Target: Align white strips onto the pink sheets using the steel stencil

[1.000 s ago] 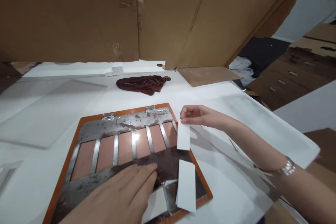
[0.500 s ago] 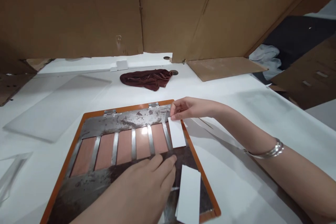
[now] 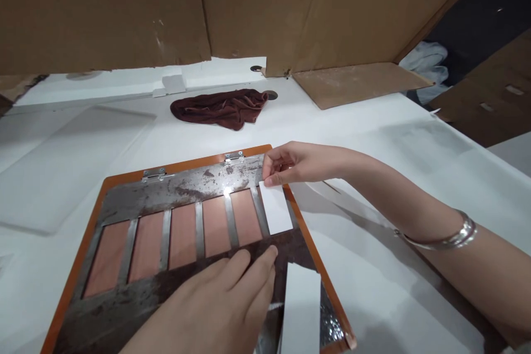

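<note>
Between the thumb and fingers of my right hand (image 3: 290, 163) is the top end of a small white card (image 3: 276, 209). The card lies over the rightmost slot of a metal frame (image 3: 194, 180) hinged to an orange board (image 3: 77, 254). Pinkish panels (image 3: 182, 235) show through the other slots. My left hand (image 3: 224, 298) rests flat on the dark lower part of the frame, fingers stretched out. Just right of it lies a stack of white cards (image 3: 302, 310), cut off by the bottom edge of view.
Behind the board a dark red cloth (image 3: 219, 109) lies crumpled on the white table (image 3: 352, 121). A clear sheet (image 3: 70, 171) is at the left. Tall cardboard (image 3: 249, 11) walls the back, and a cardboard flap (image 3: 360, 86) lies at the back right.
The white card in my right hand has shifted slightly left and now sits squarely over the rightmost slot. My left hand stays on the frame. The camera view has moved a little.
</note>
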A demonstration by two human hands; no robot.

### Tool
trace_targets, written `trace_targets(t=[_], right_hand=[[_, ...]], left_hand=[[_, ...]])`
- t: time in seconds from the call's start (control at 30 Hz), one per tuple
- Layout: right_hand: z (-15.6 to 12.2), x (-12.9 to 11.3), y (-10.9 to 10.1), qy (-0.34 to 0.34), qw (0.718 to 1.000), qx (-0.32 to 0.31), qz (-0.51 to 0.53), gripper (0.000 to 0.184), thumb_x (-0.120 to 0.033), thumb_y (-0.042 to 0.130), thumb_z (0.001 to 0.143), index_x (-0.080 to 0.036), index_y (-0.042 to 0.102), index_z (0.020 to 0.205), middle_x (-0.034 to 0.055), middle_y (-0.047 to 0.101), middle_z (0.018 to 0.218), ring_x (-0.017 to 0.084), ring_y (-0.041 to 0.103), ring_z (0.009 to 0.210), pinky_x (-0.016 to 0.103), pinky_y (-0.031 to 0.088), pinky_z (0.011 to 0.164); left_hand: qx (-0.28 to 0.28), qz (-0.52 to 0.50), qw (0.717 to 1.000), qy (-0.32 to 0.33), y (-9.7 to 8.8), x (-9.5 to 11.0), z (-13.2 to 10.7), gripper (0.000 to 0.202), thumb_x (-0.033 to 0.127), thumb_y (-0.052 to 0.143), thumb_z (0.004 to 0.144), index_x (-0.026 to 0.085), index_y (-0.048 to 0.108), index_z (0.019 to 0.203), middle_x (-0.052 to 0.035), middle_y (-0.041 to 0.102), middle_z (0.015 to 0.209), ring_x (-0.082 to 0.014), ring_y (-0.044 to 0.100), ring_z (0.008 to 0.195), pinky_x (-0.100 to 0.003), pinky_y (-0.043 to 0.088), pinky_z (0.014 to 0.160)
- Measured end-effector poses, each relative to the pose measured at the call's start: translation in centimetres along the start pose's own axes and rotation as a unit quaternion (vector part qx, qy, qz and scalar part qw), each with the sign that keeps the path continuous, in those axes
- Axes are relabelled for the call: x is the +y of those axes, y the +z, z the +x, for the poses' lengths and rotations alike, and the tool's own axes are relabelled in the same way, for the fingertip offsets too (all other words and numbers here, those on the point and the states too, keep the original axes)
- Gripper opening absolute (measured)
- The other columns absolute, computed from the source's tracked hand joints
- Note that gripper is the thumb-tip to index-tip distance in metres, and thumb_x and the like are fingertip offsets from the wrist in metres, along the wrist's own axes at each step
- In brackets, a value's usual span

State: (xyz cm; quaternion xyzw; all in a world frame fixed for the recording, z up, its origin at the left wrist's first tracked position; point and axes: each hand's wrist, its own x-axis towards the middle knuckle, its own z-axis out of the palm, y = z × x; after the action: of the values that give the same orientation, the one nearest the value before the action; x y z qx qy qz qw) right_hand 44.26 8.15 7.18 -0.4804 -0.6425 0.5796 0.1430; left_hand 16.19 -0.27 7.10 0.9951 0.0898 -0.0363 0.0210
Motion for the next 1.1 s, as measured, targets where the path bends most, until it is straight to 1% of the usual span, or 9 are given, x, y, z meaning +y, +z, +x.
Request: trace_targets(t=[0.07,0.23,0.43,0.6,0.73,0.83,0.93,1.03,1.1], right_hand=[[0.0,0.0,0.0,0.003,1.000,0.001,0.000,0.035,-0.050,0.084,0.075,-0.019,0.070,0.085,0.0003,0.065,0.083,0.016,0.055,0.078,0.032,0.040,0.073],[0.0,-0.2,0.1,0.003,1.000,0.000,-0.001,0.030,-0.046,0.083,0.077,-0.020,0.070,0.084,0.0000,0.066,0.082,0.016,0.056,0.077,0.032,0.041,0.071],[-0.3,-0.6,0.0,0.012,1.000,-0.004,-0.011,0.020,-0.035,0.081,0.081,-0.020,0.070,0.087,-0.0002,0.067,0.085,0.016,0.057,0.079,0.031,0.043,0.075],[-0.4,-0.7,0.0,0.018,1.000,-0.006,-0.012,0.021,-0.035,0.083,0.081,-0.020,0.069,0.087,-0.0005,0.066,0.086,0.016,0.057,0.081,0.030,0.043,0.075],[-0.5,-0.8,0.1,0.019,1.000,-0.006,-0.013,0.020,-0.033,0.084,0.081,-0.021,0.069,0.087,-0.0004,0.067,0.087,0.016,0.057,0.082,0.029,0.043,0.075],[-0.6,-0.9,0.1,0.022,1.000,-0.004,-0.017,0.019,-0.033,0.083,0.082,-0.021,0.069,0.087,-0.0005,0.067,0.087,0.016,0.057,0.081,0.029,0.043,0.074],[-0.6,-1.0,0.1,0.023,1.000,-0.003,-0.021,0.018,-0.032,0.083,0.082,-0.021,0.068,0.086,-0.0007,0.067,0.086,0.016,0.057,0.081,0.029,0.042,0.074],[-0.6,-1.0,0.1,0.018,1.000,-0.002,-0.025,0.017,-0.031,0.082,0.082,-0.021,0.068,0.086,-0.0008,0.067,0.086,0.016,0.057,0.080,0.029,0.042,0.074],[-0.6,-1.0,0.1,0.019,0.999,-0.003,-0.027,0.016,-0.030,0.081,0.083,-0.021,0.068,0.086,-0.0009,0.066,0.086,0.016,0.057,0.080,0.029,0.042,0.074]], left_hand=[[0.006,-0.020,1.000,-0.006,0.3,0.0,-0.2,0.052,0.029,0.051,0.099,0.014,0.060,0.148,-0.0079,0.063,0.152,-0.0212,0.070,0.122,-0.027,0.055,0.098],[0.033,-0.019,0.999,-0.024,1.4,0.3,-0.7,0.066,0.011,0.047,0.086,0.010,0.053,0.152,-0.0112,0.061,0.154,-0.0258,0.070,0.118,-0.032,0.057,0.096],[0.038,-0.065,0.995,-0.065,2.6,0.7,-1.4,0.086,0.005,0.045,0.086,0.016,0.026,0.169,-0.0094,0.056,0.159,-0.0256,0.063,0.137,-0.033,0.054,0.111],[0.027,-0.066,0.995,-0.067,2.8,0.8,-1.5,0.094,0.004,0.043,0.085,0.016,0.010,0.172,-0.0104,0.056,0.159,-0.0269,0.068,0.131,-0.035,0.059,0.105],[0.036,-0.051,0.996,-0.067,2.7,1.0,-1.5,0.089,0.007,0.045,0.086,0.015,0.020,0.170,-0.0105,0.057,0.158,-0.0279,0.072,0.123,-0.034,0.063,0.097],[0.029,-0.048,0.997,-0.056,2.5,1.0,-1.5,0.082,0.009,0.046,0.086,0.016,0.031,0.167,-0.0091,0.057,0.159,-0.0271,0.069,0.127,-0.033,0.060,0.103],[0.015,-0.058,0.997,-0.046,2.3,0.6,-1.4,0.083,0.013,0.049,0.085,0.015,0.031,0.166,-0.0094,0.056,0.159,-0.0278,0.067,0.130,-0.033,0.059,0.104],[0.010,-0.073,0.997,-0.040,1.8,0.1,-1.1,0.080,0.017,0.049,0.087,0.015,0.032,0.166,-0.0115,0.059,0.157,-0.0294,0.069,0.127,-0.036,0.063,0.098],[0.007,-0.099,0.994,-0.045,1.3,-0.1,-0.6,0.070,0.019,0.047,0.092,0.018,0.041,0.161,-0.0104,0.065,0.150,-0.0277,0.073,0.120,-0.035,0.064,0.093]])
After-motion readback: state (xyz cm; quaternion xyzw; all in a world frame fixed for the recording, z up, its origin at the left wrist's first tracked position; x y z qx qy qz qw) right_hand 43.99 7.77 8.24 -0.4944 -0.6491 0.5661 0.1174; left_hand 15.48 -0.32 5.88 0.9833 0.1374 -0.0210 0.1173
